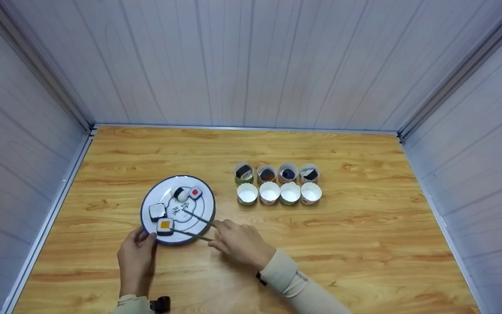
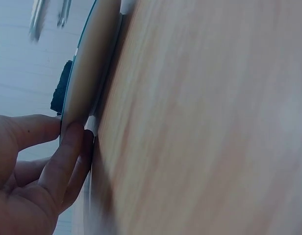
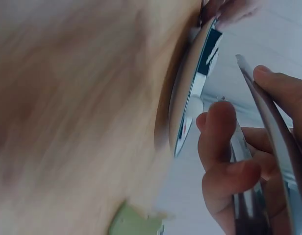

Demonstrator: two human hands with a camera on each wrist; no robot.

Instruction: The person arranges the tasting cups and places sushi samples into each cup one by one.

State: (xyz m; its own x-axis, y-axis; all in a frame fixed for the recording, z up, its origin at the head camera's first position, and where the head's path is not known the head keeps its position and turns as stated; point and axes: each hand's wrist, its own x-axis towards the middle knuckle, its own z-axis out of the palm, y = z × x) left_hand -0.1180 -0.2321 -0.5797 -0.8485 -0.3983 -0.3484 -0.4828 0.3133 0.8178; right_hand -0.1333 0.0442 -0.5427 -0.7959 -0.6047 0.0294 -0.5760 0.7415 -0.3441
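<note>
We list one left hand [image 1: 137,255], pinching the plate [image 1: 153,196] at near left. Also, one right hand [image 1: 243,242], gripping spread tongs [image 1: 198,218].

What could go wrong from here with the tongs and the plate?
The right hand holds the tongs spread, one tip by the edge of the orange-topped piece; closing them might push it rather than grip it.
The white-topped piece sits close beside it, so it could get nudged.
The left hand pinches the rim of the plate; an upward tug might tilt it and slide the pieces.
</note>
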